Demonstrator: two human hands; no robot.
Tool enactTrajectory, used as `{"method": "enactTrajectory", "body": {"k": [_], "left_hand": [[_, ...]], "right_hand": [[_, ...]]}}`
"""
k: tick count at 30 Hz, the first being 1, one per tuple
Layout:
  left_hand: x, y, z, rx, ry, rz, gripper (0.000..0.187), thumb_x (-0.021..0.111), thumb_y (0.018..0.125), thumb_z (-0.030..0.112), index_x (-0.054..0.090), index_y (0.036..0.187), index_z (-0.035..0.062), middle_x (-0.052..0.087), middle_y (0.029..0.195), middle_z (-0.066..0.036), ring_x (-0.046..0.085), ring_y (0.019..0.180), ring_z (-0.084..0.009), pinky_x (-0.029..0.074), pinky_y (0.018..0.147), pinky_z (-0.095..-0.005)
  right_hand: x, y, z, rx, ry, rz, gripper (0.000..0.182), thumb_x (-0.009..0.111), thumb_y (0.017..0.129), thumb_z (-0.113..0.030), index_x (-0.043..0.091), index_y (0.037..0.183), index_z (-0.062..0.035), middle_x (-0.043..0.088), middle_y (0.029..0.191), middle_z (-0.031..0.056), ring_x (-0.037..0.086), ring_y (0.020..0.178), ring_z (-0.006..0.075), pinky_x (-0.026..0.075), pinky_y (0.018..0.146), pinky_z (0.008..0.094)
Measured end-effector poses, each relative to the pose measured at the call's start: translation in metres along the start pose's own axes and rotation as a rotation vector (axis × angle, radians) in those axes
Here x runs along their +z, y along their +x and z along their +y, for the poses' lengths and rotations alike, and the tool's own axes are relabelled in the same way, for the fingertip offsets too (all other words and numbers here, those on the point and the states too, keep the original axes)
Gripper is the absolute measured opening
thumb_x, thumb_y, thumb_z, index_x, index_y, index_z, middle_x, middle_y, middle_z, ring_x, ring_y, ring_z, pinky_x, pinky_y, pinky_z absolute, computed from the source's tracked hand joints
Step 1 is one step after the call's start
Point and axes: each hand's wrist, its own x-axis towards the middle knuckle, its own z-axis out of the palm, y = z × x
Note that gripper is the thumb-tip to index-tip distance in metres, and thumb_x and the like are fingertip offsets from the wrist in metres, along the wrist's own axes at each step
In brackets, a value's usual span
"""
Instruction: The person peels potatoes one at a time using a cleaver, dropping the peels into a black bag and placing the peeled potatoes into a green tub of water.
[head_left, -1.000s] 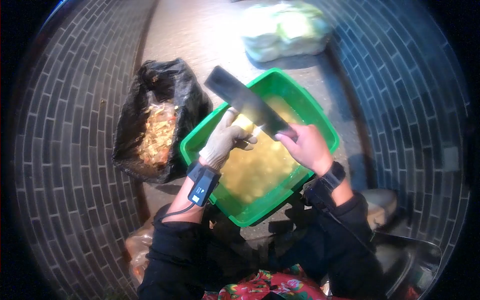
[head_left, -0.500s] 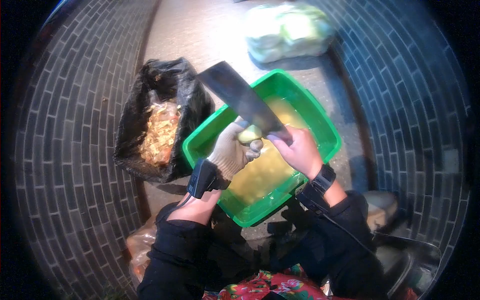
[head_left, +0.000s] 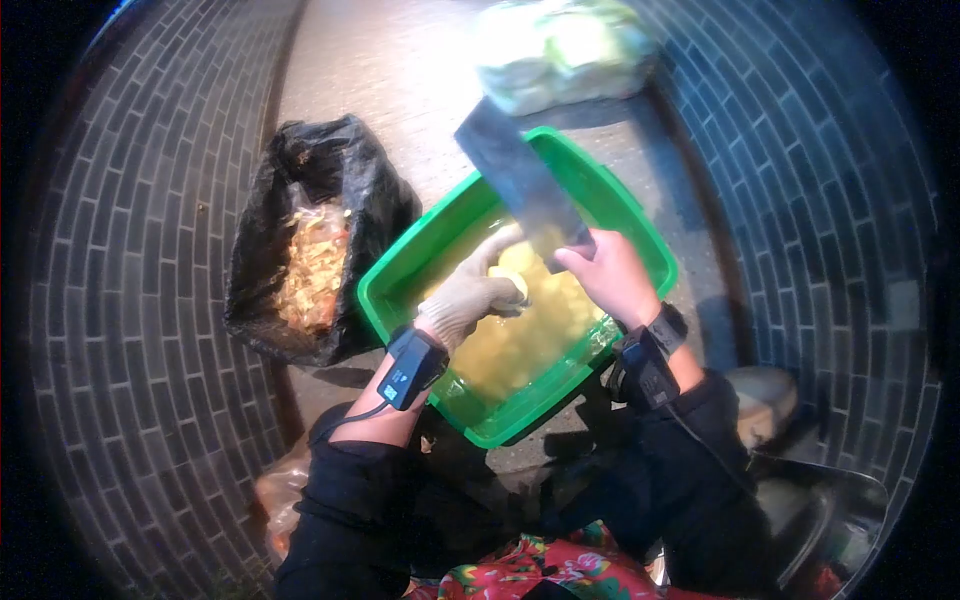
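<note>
Your right hand (head_left: 612, 282) closed round cleaver (head_left: 522, 172), slanting over green tub (head_left: 548, 396). Your gloved left hand (head_left: 472, 290) half open over tub, pale piece (head_left: 512, 279) against it; cannot tell if gripped. Yellow chunks (head_left: 540, 322) in tub. Black bag (head_left: 382, 185) beside tub.

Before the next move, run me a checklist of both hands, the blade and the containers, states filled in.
1. Cleaver gripped by the right hand: ok.
2. Left hand gloved: ok.
3. Right hand gloved: not ok, it is bare.
4. Left fingers safely clear of the blade: cannot tell; one view hides the depth of the gap.
5. Yellow piece held firmly in the left hand: cannot tell; it is held, but firmness does not show.
6. Green tub beneath both hands: ok.
</note>
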Motion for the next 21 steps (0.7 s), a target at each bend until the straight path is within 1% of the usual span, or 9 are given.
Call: {"method": "enactTrajectory", "body": {"k": [5, 7, 10, 12, 14, 15, 18, 19, 21], "left_hand": [[0.002, 0.002, -0.025, -0.300, 0.682, -0.037, 0.035, 0.057, 0.086, 0.013, 0.064, 0.120, 0.0106, 0.070, 0.093, -0.012, 0.068, 0.087, -0.0211, 0.055, 0.078, -0.0327], [0.002, 0.003, -0.051, -0.190, 1.507, -0.132, 0.031, 0.056, 0.087, 0.018, 0.067, 0.115, 0.0125, 0.071, 0.101, -0.014, 0.068, 0.096, -0.0280, 0.053, 0.084, -0.0385], [0.001, 0.009, -0.059, -0.345, 1.559, -0.235, 0.041, 0.050, 0.085, 0.018, 0.065, 0.124, 0.0222, 0.066, 0.122, -0.009, 0.063, 0.112, -0.0304, 0.049, 0.094, -0.0400], [-0.007, 0.010, -0.058, -0.261, 1.488, -0.185, 0.047, 0.054, 0.084, 0.017, 0.059, 0.130, 0.0202, 0.065, 0.122, -0.014, 0.063, 0.111, -0.0310, 0.050, 0.093, -0.0398], [-0.003, 0.007, -0.039, -0.074, 1.333, 0.110, 0.059, 0.058, 0.081, 0.016, 0.049, 0.139, 0.0194, 0.064, 0.121, -0.020, 0.061, 0.113, -0.0339, 0.049, 0.093, -0.0412], [-0.012, 0.010, -0.046, 0.130, 1.346, 0.231, 0.058, 0.063, 0.082, 0.018, 0.045, 0.136, 0.0089, 0.066, 0.106, -0.026, 0.069, 0.094, -0.0323, 0.053, 0.082, -0.0410], [0.004, 0.007, -0.001, -0.181, 0.790, 0.488, 0.050, 0.066, 0.086, 0.025, 0.047, 0.125, 0.0005, 0.066, 0.092, -0.022, 0.069, 0.068, -0.0257, 0.056, 0.062, -0.0374], [-0.004, 0.012, -0.006, -0.085, 0.522, 0.514, 0.045, 0.067, 0.088, 0.033, 0.051, 0.112, -0.0012, 0.065, 0.084, -0.016, 0.064, 0.053, -0.0181, 0.052, 0.045, -0.0313], [-0.020, 0.018, -0.010, -0.036, 0.224, 0.499, 0.040, 0.067, 0.089, 0.035, 0.056, 0.107, 0.0011, 0.063, 0.082, -0.011, 0.064, 0.056, -0.0181, 0.050, 0.043, -0.0290]], "right_hand": [[-0.007, -0.006, 0.000, 0.001, -0.225, -0.021, 0.020, 0.066, 0.085, -0.019, 0.070, 0.095, -0.0024, 0.070, 0.085, 0.0192, 0.067, 0.078, 0.0360, 0.052, 0.070, 0.0421], [-0.012, -0.007, -0.005, 0.001, -0.285, -0.017, 0.020, 0.066, 0.084, -0.020, 0.070, 0.094, -0.0028, 0.069, 0.084, 0.0188, 0.067, 0.078, 0.0362, 0.052, 0.070, 0.0424], [-0.016, -0.008, -0.008, -0.011, -0.346, 0.007, 0.019, 0.066, 0.084, -0.020, 0.070, 0.093, -0.0032, 0.069, 0.082, 0.0184, 0.067, 0.077, 0.0367, 0.052, 0.069, 0.0432], [-0.019, -0.007, -0.010, -0.020, -0.347, 0.031, 0.019, 0.066, 0.084, -0.020, 0.070, 0.092, -0.0032, 0.069, 0.082, 0.0182, 0.066, 0.077, 0.0370, 0.052, 0.068, 0.0437], [-0.021, -0.006, -0.013, 0.019, -0.419, -0.013, 0.030, 0.067, 0.086, -0.014, 0.065, 0.111, 0.0013, 0.073, 0.086, 0.0160, 0.071, 0.075, 0.0240, 0.053, 0.068, 0.0338], [-0.022, -0.007, -0.015, 0.023, -0.419, -0.010, 0.030, 0.067, 0.086, -0.014, 0.065, 0.111, 0.0013, 0.073, 0.086, 0.0160, 0.071, 0.075, 0.0240, 0.053, 0.068, 0.0338], [-0.024, -0.008, -0.020, -0.022, -0.460, 0.008, 0.030, 0.067, 0.086, -0.014, 0.065, 0.112, 0.0008, 0.073, 0.086, 0.0161, 0.070, 0.074, 0.0232, 0.053, 0.067, 0.0333], [-0.023, -0.008, -0.019, -0.022, -0.410, 0.025, 0.023, 0.067, 0.084, -0.016, 0.067, 0.102, -0.0008, 0.071, 0.084, 0.0170, 0.069, 0.075, 0.0300, 0.052, 0.068, 0.0389], [-0.022, -0.007, -0.015, -0.024, -0.361, 0.041, 0.017, 0.066, 0.083, -0.017, 0.069, 0.093, -0.0024, 0.070, 0.081, 0.0178, 0.067, 0.075, 0.0367, 0.052, 0.068, 0.0444]]}}
